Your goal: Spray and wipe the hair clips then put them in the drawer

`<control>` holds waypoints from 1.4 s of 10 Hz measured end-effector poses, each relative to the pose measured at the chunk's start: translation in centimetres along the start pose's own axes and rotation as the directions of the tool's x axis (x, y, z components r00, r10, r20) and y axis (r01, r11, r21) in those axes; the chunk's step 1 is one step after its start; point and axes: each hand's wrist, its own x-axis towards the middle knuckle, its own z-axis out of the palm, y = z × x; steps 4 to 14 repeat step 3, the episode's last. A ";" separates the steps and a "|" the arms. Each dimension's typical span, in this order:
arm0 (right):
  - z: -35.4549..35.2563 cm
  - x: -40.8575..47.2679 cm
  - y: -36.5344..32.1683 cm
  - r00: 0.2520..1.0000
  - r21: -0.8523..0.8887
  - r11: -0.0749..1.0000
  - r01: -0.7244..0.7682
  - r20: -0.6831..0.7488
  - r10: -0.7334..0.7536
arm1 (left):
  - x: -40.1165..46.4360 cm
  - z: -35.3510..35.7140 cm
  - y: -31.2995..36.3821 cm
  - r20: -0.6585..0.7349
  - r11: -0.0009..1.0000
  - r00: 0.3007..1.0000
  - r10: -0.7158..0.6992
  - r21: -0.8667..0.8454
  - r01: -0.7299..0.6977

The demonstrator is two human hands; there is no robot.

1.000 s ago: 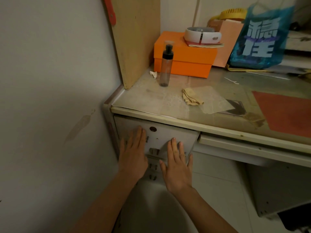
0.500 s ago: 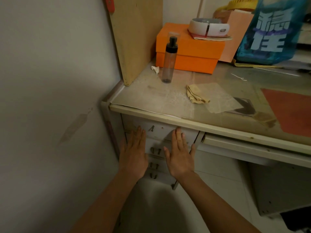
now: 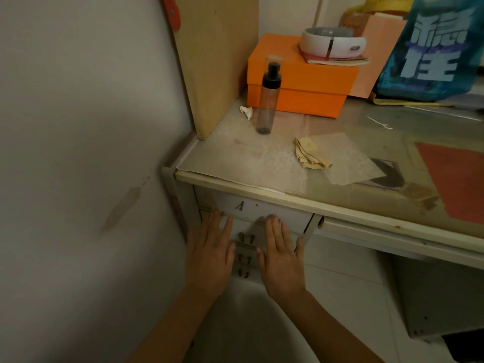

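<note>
My top drawer, white-fronted, sits pushed in under the desk edge. My clear spray bottle with its black pump stands upright on the desk; my crumpled tan cloth lies near it.

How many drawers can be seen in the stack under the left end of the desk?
4 drawers show: the top drawer under the desk edge, then three lower fronts between the left hand and right hand. The hands cover parts of them.

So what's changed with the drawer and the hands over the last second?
The top drawer has slid in to nearly flush, pushed by both flat hands, left hand and right hand. Nothing was grasped or released. The spray bottle and cloth stayed put on the desk.
</note>
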 end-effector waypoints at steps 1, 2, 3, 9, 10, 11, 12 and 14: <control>-0.4 -0.6 -1.2 0.998 0.005 0.998 0.058 -0.019 -0.058 | -0.3 -1.2 0.0 0.002 0.999 1.000 -0.011 0.050 0.011; -2.4 -0.7 -2.9 0.976 -0.048 0.991 0.125 -0.173 -0.132 | -0.3 -3.3 -0.6 0.000 0.996 1.000 -0.016 0.093 0.015; -6.4 -1.1 -4.8 0.957 -0.060 0.985 0.163 -0.232 -0.173 | -0.9 -6.9 -0.3 -0.059 0.996 0.997 -0.048 0.071 0.052; -6.4 -1.1 -4.8 0.957 -0.060 0.985 0.163 -0.232 -0.173 | -0.9 -6.9 -0.3 -0.059 0.996 0.997 -0.048 0.071 0.052; -6.4 -1.1 -4.8 0.957 -0.060 0.985 0.163 -0.232 -0.173 | -0.9 -6.9 -0.3 -0.059 0.996 0.997 -0.048 0.071 0.052; -6.4 -1.1 -4.8 0.957 -0.060 0.985 0.163 -0.232 -0.173 | -0.9 -6.9 -0.3 -0.059 0.996 0.997 -0.048 0.071 0.052; -6.4 -1.1 -4.8 0.957 -0.060 0.985 0.163 -0.232 -0.173 | -0.9 -6.9 -0.3 -0.059 0.996 0.997 -0.048 0.071 0.052; -6.4 -1.1 -4.8 0.957 -0.060 0.985 0.163 -0.232 -0.173 | -0.9 -6.9 -0.3 -0.059 0.996 0.997 -0.048 0.071 0.052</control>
